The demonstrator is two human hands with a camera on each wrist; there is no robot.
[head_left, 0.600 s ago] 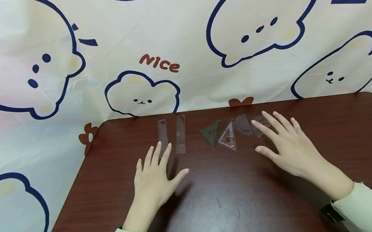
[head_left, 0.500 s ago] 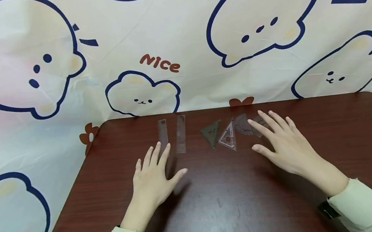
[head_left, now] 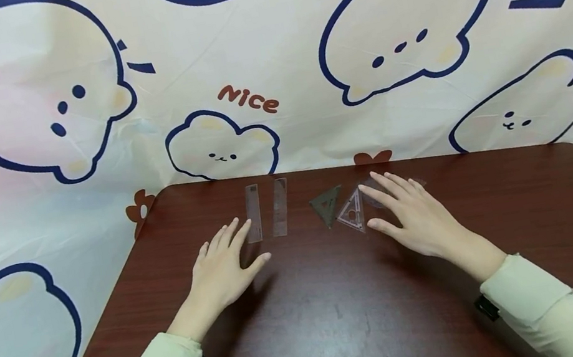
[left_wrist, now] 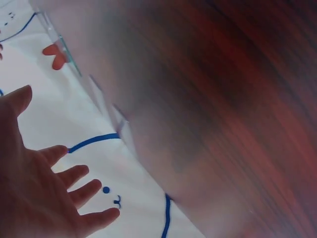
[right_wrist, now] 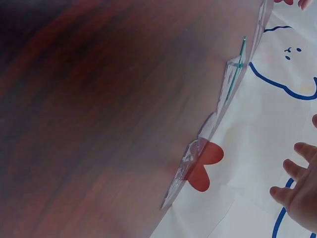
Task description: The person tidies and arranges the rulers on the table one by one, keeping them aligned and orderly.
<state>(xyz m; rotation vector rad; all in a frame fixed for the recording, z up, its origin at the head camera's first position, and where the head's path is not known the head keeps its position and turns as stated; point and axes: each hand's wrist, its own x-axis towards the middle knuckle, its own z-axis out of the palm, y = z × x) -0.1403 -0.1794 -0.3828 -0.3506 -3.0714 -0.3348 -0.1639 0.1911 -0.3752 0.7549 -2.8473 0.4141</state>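
Two clear straight rulers lie side by side near the back of the table: a left ruler (head_left: 253, 212) and a right ruler (head_left: 279, 208). To their right are a dark green set square (head_left: 327, 205), a clear set square (head_left: 351, 212) and a clear protractor (head_left: 371, 194). A second protractor is mostly hidden behind the right hand; its edge (head_left: 421, 182) peeks out. My left hand (head_left: 220, 271), fingers spread, hovers just in front of the left ruler. Also spread, my right hand (head_left: 412, 214) is over the protractors. Neither hand holds anything.
The dark brown wooden table (head_left: 311, 326) meets a white cloth backdrop (head_left: 290, 32) with cartoon drawings along its back and left edges. Dark wrist straps (head_left: 486, 308) show below the pale sleeves (head_left: 533, 295).
My right hand has moved left, from beside the second protractor to over both protractors. My left hand has drifted slightly left, uncovering more of the left ruler. The drawing tools have stayed put.
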